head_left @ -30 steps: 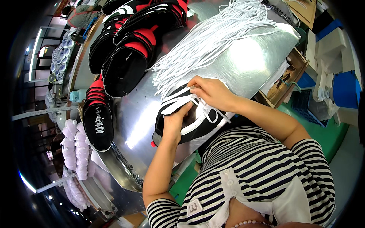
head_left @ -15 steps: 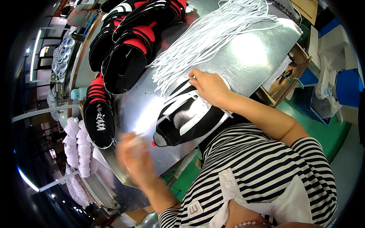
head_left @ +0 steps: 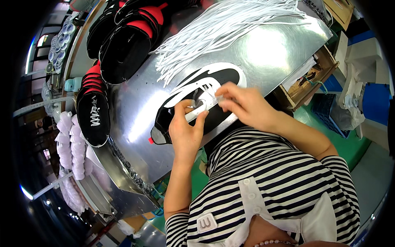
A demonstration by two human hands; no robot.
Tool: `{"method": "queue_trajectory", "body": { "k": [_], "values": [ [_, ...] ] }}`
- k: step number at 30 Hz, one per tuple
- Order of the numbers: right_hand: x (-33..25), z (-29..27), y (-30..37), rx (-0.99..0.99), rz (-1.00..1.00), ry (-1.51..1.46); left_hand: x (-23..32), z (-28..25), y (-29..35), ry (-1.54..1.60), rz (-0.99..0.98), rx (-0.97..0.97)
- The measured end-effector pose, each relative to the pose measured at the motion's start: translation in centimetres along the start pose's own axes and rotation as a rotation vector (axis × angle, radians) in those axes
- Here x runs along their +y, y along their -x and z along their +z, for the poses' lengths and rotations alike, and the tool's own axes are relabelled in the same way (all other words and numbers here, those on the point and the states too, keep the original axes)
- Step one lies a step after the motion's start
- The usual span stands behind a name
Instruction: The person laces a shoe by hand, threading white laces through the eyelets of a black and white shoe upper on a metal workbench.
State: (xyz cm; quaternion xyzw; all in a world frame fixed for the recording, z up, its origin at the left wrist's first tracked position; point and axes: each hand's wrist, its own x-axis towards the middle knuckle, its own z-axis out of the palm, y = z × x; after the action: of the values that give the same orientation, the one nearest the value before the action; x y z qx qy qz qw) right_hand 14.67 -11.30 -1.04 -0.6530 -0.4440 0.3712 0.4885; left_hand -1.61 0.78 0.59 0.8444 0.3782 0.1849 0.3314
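A black and white shoe upper (head_left: 224, 77) lies on the metal tabletop, its grey heel end with a small red tab towards the left. My left hand (head_left: 186, 131) grips the upper's white eyelet edge between thumb and fingers at the opening. Close beside it, my right hand (head_left: 247, 106) has its fingertips pinched at the white shoelace (head_left: 209, 91) threaded across the upper; these fingertips are slightly blurred. Part of the lace is hidden behind the fingers.
A bundle of loose white shoelaces (head_left: 218, 35) spreads over the far side of the metal table (head_left: 135, 123). Stacked black and red uppers (head_left: 123, 53) stand at the far left, with one laced black and red upper (head_left: 94, 111) nearer. An open wooden drawer (head_left: 302, 92) sits at the right.
My left hand has come from the table's left side onto the upper's opening. My right hand has moved from the upper's far edge back to the lacing. The view has shifted slightly.
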Motion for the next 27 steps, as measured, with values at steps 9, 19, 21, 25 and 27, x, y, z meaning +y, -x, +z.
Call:
{"method": "queue_trajectory", "body": {
  "k": [9,19,21,25,27],
  "values": [
    [1.2,1.4,0.5,-0.02,-0.033,0.145,-0.4,-0.3,-0.3,-0.031,0.028,-0.065],
    [0.2,3.9,-1.8,-0.071,0.234,-0.192,-1.4,-0.1,0.3,0.039,0.273,-0.124],
    [-0.3,3.5,-1.8,-0.13,0.253,-0.06,-1.4,-0.2,1.0,-0.014,0.282,-0.087],
    [-1.6,-1.5,-0.3,-0.18,0.02,0.217,-2.3,-0.7,1.7,-0.145,0.502,0.049],
    [-3.2,-1.6,-1.6,-0.105,-0.108,0.246,-2.5,-0.5,1.7,-0.17,0.647,0.088]
  ]
}}
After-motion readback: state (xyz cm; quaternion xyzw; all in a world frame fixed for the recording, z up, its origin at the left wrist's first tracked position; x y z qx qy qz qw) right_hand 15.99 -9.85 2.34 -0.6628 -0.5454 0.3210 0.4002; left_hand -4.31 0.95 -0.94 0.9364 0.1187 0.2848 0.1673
